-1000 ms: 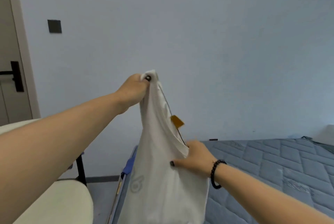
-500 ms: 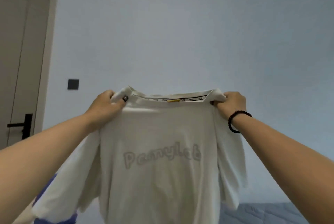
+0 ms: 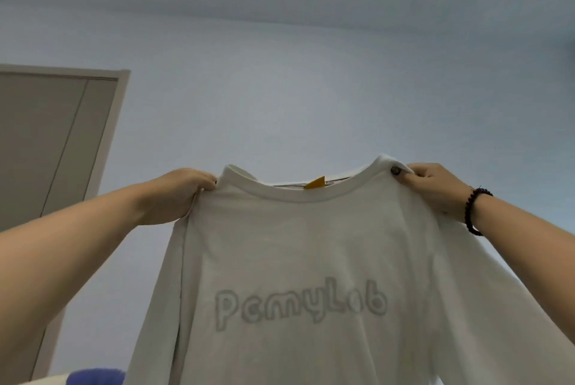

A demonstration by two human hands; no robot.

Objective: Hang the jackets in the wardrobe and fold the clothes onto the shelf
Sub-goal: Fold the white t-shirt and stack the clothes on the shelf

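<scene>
A white T-shirt (image 3: pixel 305 244) with grey outlined lettering on its chest hangs spread out in front of me, held up high by both shoulders. My left hand (image 3: pixel 183 195) grips the left shoulder beside the collar. My right hand (image 3: pixel 435 188), with a dark bead bracelet on the wrist, grips the right shoulder. A small yellow tag (image 3: pixel 315 183) shows inside the neckline. The shirt's lower part runs out of the bottom of the frame. No wardrobe, shelf or jackets are in view.
A pale blue wall (image 3: pixel 295 98) and the ceiling fill the background. A grey door with a light frame (image 3: pixel 53 142) stands at the left. A bit of blue fabric (image 3: pixel 93 377) shows at the bottom left.
One second ago the shirt hung bunched from my left hand above the bed. Both hands have since spread it by the shoulders and lifted it, and my view has tilted upward.
</scene>
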